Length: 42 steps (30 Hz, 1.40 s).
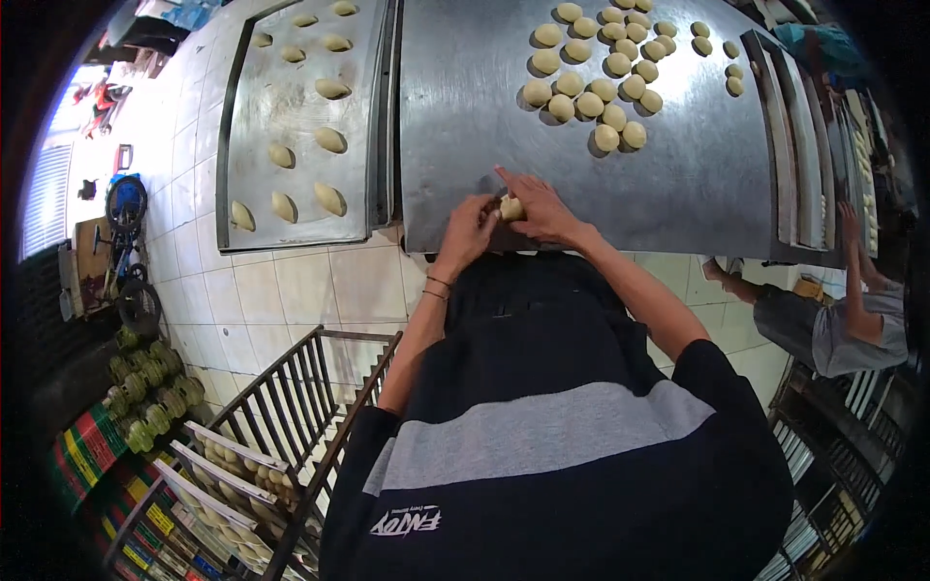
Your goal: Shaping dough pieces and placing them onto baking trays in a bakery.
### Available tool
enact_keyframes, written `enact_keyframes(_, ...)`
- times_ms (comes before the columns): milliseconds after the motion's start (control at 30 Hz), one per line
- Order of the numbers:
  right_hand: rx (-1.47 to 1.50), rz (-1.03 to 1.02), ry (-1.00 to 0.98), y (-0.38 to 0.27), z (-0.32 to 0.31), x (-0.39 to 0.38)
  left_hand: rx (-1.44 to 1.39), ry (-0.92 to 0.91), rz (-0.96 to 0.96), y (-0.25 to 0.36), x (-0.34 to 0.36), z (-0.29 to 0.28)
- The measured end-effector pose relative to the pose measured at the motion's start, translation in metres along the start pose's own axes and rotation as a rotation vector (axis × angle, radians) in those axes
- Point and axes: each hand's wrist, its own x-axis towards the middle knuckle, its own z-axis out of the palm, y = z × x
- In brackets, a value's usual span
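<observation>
A small piece of pale dough (511, 207) lies at the near edge of the metal worktable, between my two hands. My left hand (469, 230) is closed, its thumb and fingertips pinching the dough's left side. From the right, my right hand (544, 210) curves round the dough with its thumb against it and its forefinger stretched out to the left. Farther back, several round dough balls (590, 104) sit in a loose group. Left of the table, a metal baking tray (252, 102) holds several pointed oval dough pieces (329, 198), spaced apart in rows.
Stacked trays (790, 145) stand at the table's right end, with another person (852, 324) beyond them. Behind me on the left is a metal rack (281, 387) with loaded trays (223, 489). Green gas cylinders (150, 387) and a bicycle (126, 208) stand at far left.
</observation>
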Motion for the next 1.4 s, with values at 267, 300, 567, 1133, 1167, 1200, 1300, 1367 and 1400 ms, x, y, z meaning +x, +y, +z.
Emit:
enact_keyframes(267, -0.236, -0.015, 0.053, 0.019, 0.019, -0.008, 0.413, 0.099, 0.165, -0.023, 0.009, 0.026)
enact_keyframes(300, -0.215, 0.014, 0.090, 0.020, 0.018, -0.007, 0.423, 0.127, 0.171, -0.019, 0.014, 0.027)
enact_keyframes(567, -0.036, 0.108, 0.246, 0.047, -0.024, 0.061, 0.415, 0.183, 0.334, 0.016, 0.021, 0.024)
enact_keyframes(1133, -0.277, -0.148, 0.380, -0.007, 0.063, 0.114, 0.553, -0.242, 0.357, 0.004, -0.038, 0.039)
enact_keyframes(1167, -0.383, -0.152, 0.324, -0.003, 0.065, 0.121, 0.471, -0.198, 0.361, 0.004, -0.040, 0.037)
enact_keyframes(1200, -0.384, -0.207, 0.311, 0.002, 0.064, 0.122, 0.409, -0.241, 0.316, 0.005, -0.041, 0.035)
enact_keyframes(1300, -0.347, -0.300, 0.124, 0.025, 0.045, 0.125, 0.369, -0.012, 0.338, 0.003, -0.044, 0.027)
enact_keyframes(1367, 0.165, -0.037, 0.454, 0.030, 0.030, 0.101, 0.482, 0.084, 0.294, -0.003, -0.038, 0.020)
enact_keyframes(1400, 0.107, 0.044, 0.429, 0.026, 0.025, 0.076, 0.473, 0.123, 0.302, -0.006, -0.033, 0.016)
